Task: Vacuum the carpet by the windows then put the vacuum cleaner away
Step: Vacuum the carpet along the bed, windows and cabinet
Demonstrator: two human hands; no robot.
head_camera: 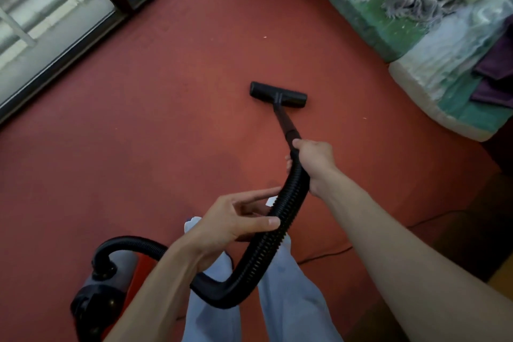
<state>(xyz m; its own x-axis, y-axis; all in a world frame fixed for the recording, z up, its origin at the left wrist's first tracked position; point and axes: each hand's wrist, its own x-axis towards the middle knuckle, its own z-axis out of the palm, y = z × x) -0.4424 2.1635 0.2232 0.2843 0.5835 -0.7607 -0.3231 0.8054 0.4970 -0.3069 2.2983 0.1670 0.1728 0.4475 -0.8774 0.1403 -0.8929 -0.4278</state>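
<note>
The vacuum cleaner, a red and black canister, sits on the red carpet at the lower left, just beside the person's left leg in pale blue trousers. Its black ribbed hose rises from the top of the canister, dips in a loop in front of the legs, then climbs between the two hands to the wand. The right hand is wrapped round the upper end of the hose where it meets the wand, fingers curled about it, the arm stretched forward. The wand slopes down and away from that hand to the floor head, which lies flat on the carpet well ahead of both hands. The left hand is lower on the hose and nearer the body; it is spread, its fingers reaching out fairly straight, and the thumb tip rests against the near side of the hose without the hand closing round it. The windows, with dark frames and a dark sill track, run along the upper left edge of the carpet, well apart from the floor head. At the upper right lie pale patterned cushions heaped with cloth. A thin dark cord trails over the carpet to the right of the legs. A small pale speck lies on the carpet beyond the floor head.
</note>
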